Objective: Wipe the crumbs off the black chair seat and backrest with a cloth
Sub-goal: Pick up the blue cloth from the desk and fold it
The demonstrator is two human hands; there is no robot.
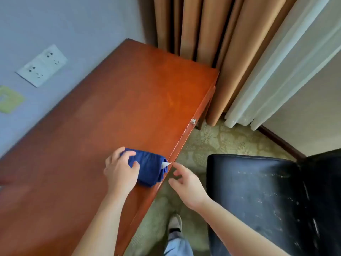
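A folded blue cloth [150, 167] lay on the reddish wooden desk [114, 108], right at its front edge, with a small white tag [166, 164] sticking out of its right end; no writing on the tag could be read. The left hand [120, 170] rested on the cloth's left end, fingers curled over it and gripping it. The right hand [186, 183] hung just beside the desk edge, fingers loosely spread and holding nothing, its fingertips near the tag. To the right stood the black chair [258, 191], its seat dotted with pale crumbs [265, 176]. Two white wall sockets [42, 65] sat on the wall behind the desk.
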